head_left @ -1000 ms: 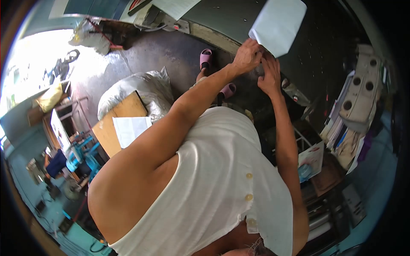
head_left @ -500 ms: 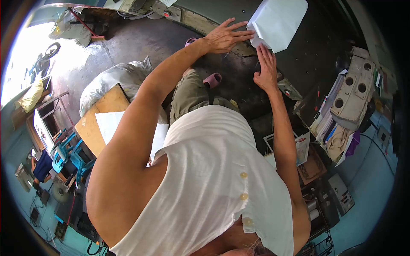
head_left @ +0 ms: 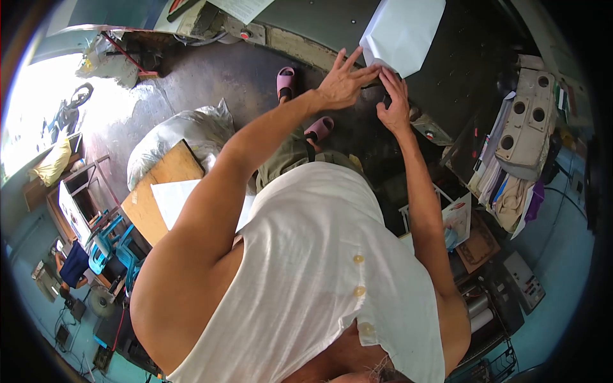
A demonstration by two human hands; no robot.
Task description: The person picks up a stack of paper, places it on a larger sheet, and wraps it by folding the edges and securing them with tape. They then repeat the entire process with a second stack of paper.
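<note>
Pressed both open hands, left (head_left: pixel 341 80) and right (head_left: pixel 393 102), flat-fingered on white sheet (head_left: pixel 402 32) at upper frame; risked creasing it under uneven pressure.

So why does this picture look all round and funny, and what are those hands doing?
The camera sits on a person's head and looks down, so you see their white shirt and both arms from above. The lens bends everything into a circle. The left hand and the right hand both touch the bottom edge of a white sheet of paper lying on a dark machine table. Fingers are spread, pressing rather than gripping. Below you can see pink sandals on the floor, and a wooden board with more paper.
</note>
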